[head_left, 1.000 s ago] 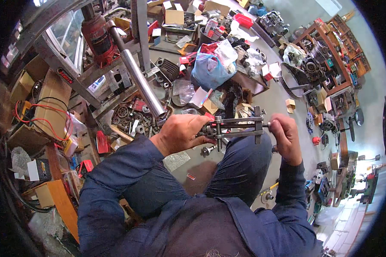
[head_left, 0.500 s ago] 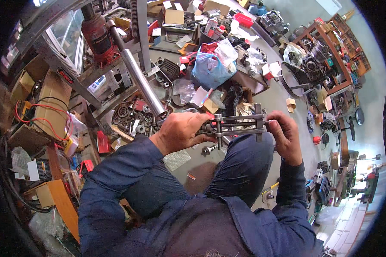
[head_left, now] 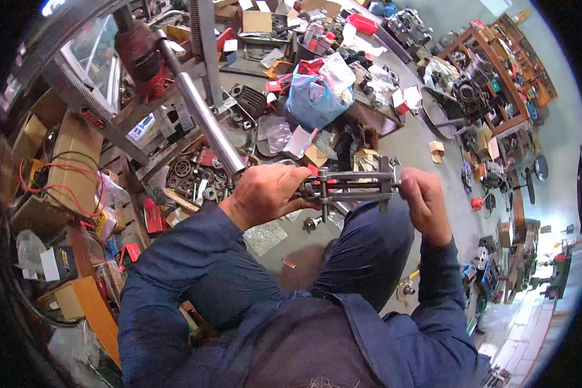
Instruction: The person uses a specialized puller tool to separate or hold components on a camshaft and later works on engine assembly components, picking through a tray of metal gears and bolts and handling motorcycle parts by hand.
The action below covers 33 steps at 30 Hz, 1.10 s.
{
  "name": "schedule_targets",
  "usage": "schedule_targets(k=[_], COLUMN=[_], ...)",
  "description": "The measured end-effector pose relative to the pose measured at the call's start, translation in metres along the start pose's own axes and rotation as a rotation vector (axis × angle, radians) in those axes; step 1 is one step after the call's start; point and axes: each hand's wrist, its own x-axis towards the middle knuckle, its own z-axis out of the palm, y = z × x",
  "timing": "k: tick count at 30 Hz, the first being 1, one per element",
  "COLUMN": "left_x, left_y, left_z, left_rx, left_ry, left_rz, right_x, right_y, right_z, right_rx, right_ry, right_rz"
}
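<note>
A dark steel gear puller (head_left: 352, 183), with two long side bars and a crossbar, lies level between my hands above my knees. My left hand (head_left: 264, 194) is closed round its left end, and whatever part sits inside that grip is mostly hidden. At the opposite end, my right hand (head_left: 424, 204) has its fingers curled on the end of the centre screw, just beyond the crossbar. Below the puller, a small metal part (head_left: 312, 224) rests on the floor.
At left, a red bottle jack (head_left: 140, 61) stands in a press frame, with a shiny steel tube (head_left: 210, 123) slanting toward my left hand. Loose gears (head_left: 184, 171) lie under it. Ahead sits a blue plastic bag (head_left: 317, 103). A wooden rack (head_left: 504, 97) with engine parts is at right.
My right hand has turned at the screw end, from thumb and fingers pinching to a more curled, fist-like grip. My left hand and the puller have shifted only slightly left.
</note>
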Motion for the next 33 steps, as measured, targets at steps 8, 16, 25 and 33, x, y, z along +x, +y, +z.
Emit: schedule_targets(k=[8, 16, 25, 33], left_x=[0.014, 0.069, 0.189, 0.126], left_y=[-0.006, -0.022, -0.01, 0.014], left_z=[0.021, 0.046, 0.088, 0.268], left_rx=[-0.127, 0.093, -0.501, -2.048], left_ry=[-0.023, 0.029, 0.432, 0.375], left_rz=[-0.131, 0.087, -0.038, -0.39], right_x=[0.028, 0.035, -0.029, -0.059], right_y=[-0.007, 0.024, 0.069, 0.216], right_z=[-0.015, -0.053, -0.12, -0.02], right_rx=[-0.147, 0.009, 0.799, 0.693], right_ry=[0.022, -0.113, 0.39, -0.186], right_rz=[-0.195, 0.027, 0.207, 0.237])
